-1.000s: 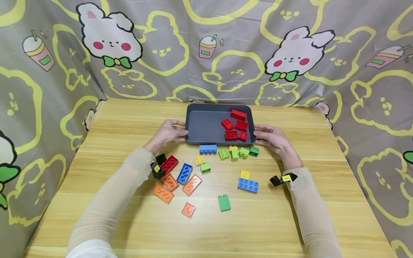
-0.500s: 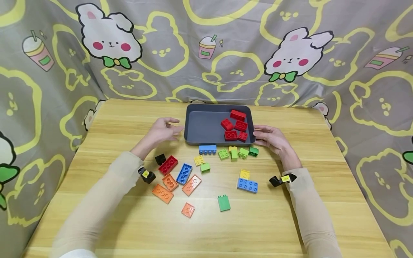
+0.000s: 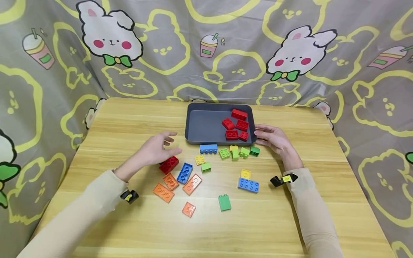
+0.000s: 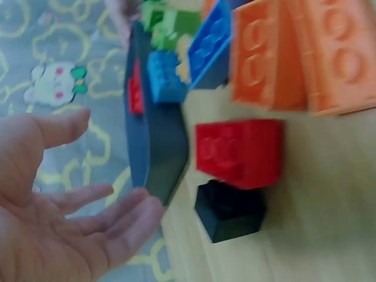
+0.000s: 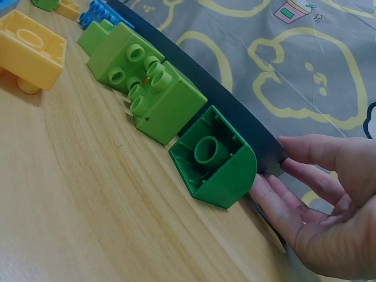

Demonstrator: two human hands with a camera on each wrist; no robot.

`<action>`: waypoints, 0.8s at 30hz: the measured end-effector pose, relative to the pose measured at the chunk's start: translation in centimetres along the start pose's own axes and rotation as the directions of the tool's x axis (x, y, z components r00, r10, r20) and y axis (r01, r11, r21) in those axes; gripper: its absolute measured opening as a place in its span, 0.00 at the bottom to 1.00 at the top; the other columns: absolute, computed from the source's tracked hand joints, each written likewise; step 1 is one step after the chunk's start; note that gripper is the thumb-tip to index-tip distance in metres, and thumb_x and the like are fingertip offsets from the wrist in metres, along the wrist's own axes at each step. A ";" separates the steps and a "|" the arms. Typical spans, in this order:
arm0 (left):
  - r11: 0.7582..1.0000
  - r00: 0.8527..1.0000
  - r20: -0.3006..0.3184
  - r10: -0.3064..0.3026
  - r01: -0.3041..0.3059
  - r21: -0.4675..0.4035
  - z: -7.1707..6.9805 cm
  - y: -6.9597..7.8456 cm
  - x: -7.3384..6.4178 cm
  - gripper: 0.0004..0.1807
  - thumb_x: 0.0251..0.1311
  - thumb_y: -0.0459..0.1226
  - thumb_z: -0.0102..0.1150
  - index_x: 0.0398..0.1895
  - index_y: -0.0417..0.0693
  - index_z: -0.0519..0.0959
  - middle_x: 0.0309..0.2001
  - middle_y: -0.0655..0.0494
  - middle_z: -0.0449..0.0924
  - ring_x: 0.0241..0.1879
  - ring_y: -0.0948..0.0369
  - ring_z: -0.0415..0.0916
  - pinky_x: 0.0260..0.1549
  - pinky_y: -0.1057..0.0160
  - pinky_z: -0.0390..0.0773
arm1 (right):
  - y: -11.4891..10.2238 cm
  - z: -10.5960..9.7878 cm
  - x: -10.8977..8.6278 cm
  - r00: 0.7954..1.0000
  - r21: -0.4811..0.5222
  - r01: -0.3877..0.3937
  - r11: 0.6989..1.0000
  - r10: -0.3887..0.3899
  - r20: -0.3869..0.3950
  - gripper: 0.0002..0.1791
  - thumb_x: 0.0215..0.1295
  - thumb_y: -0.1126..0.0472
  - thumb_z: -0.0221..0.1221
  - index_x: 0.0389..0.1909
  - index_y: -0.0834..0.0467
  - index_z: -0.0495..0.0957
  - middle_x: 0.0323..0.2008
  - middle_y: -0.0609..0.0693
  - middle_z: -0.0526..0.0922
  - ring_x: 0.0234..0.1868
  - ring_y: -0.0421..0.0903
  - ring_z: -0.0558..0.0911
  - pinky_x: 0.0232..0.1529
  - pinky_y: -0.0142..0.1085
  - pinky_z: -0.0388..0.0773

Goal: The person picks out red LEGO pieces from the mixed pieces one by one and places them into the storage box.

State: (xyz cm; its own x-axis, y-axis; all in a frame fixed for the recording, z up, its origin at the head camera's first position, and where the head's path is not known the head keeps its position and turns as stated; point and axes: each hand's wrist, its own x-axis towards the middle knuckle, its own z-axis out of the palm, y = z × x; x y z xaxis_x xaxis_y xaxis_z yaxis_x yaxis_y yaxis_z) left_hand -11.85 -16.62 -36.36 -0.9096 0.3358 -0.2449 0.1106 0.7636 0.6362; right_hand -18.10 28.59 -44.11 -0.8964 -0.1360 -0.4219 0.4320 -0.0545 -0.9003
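Note:
My left hand [image 3: 156, 148] hovers with its fingers spread and nothing between them, close to the red brick [image 3: 169, 164] left of the scattered bricks. In the left wrist view that red brick lies against a black brick [image 4: 229, 210], which the hand mostly hides from the head view. My right hand [image 3: 273, 141] holds the right end of the dark grey tray [image 3: 206, 125], thumb and fingers at its corner. Several red bricks [image 3: 239, 114] lie in the tray's right half. Beside the right fingers, in the right wrist view, a dark green brick [image 5: 214, 155] rests tipped against the tray.
Along the tray's front side stand a blue brick [image 3: 208, 148] and several light green bricks [image 3: 224, 153]. Orange bricks [image 3: 163, 192] lie at the left front. A blue brick with eight studs hidden from count [image 3: 248, 185] touches a yellow brick [image 3: 245, 174]. A patterned curtain [image 3: 180, 43] rises behind the table.
My left hand has let go of the tray's left end and moved left and nearer, over toward the red brick. The right hand and the tray have stayed put.

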 end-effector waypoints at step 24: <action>0.846 0.965 -0.091 0.245 -0.167 0.506 4.7 -0.5 -1.6 0.20 0.52 0.34 0.81 0.47 0.35 0.86 0.37 0.41 0.88 0.36 0.50 0.81 0.42 0.52 0.83 | 0.0 0.0 -0.1 1.000 -0.012 0.009 1.000 -0.009 -0.013 0.36 0.72 0.64 0.66 0.78 0.64 0.65 0.46 0.40 0.89 0.44 0.38 0.91 0.46 0.31 0.93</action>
State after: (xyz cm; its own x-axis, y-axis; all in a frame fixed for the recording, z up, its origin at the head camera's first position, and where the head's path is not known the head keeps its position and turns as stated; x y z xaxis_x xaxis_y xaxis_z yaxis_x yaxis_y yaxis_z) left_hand -8.52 -14.97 -39.76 -0.8873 0.4611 -0.0136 0.4483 0.8689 0.2096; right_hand -17.99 28.60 -44.06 -0.9015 -0.1231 -0.4149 0.4226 -0.0435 -0.9053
